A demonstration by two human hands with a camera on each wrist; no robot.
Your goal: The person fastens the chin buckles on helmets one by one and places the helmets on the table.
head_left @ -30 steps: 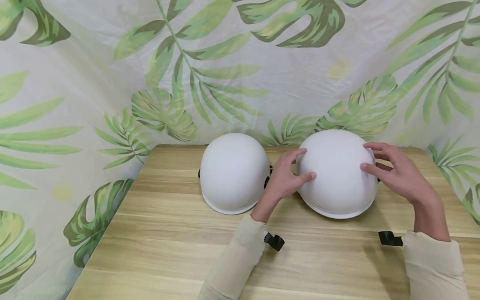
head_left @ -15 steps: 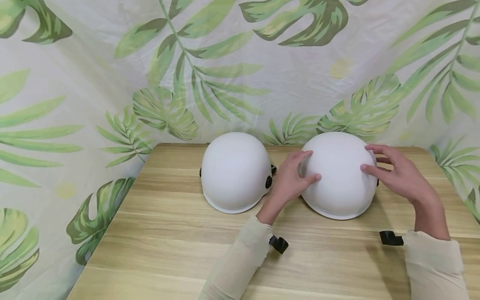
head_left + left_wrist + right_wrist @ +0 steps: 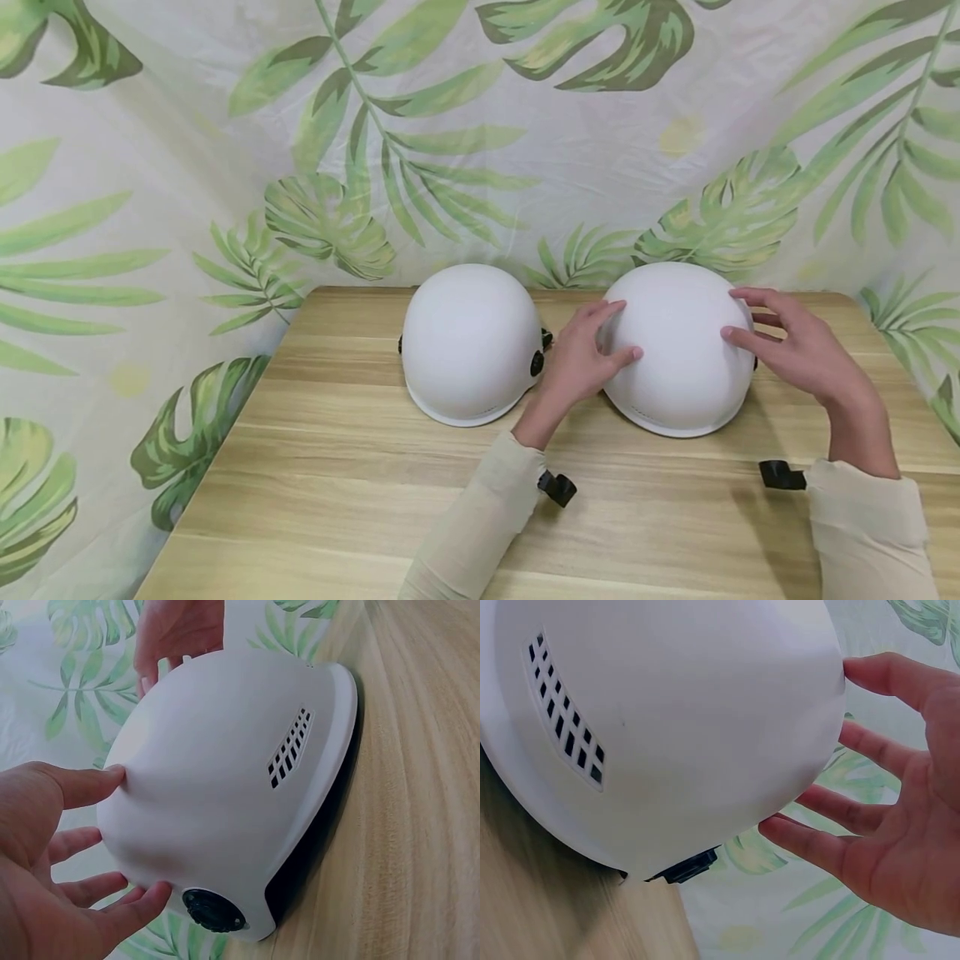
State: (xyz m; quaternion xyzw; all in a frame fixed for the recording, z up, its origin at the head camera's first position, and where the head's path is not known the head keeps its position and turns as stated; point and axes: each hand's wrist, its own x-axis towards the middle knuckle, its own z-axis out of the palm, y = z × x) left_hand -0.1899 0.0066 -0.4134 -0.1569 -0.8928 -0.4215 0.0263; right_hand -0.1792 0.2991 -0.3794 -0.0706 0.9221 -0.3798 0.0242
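Observation:
Two white helmets stand side by side, dome up, on the wooden table. Around the right helmet (image 3: 675, 358) are both hands. The left hand (image 3: 573, 358) touches its left side with the fingertips and thumb, the fingers spread and fairly straight. On the opposite side, the right hand (image 3: 802, 342) rests its thumb and fingertips on the shell, also spread. A slotted vent (image 3: 291, 750) and a round black side knob (image 3: 214, 910) show on this helmet in the left wrist view. The other helmet (image 3: 471, 346) sits just left of the left hand, untouched.
The wood-grain table (image 3: 337, 517) ends at the back against a leaf-patterned cloth (image 3: 450, 108). A black wrist mount (image 3: 557, 489) juts from the left sleeve, another black mount (image 3: 782, 475) from the right one.
Over the first half second the left hand shifts slightly right and the right helmet turns a little, its left side moving inward. Since then both hands and helmets have stayed almost still.

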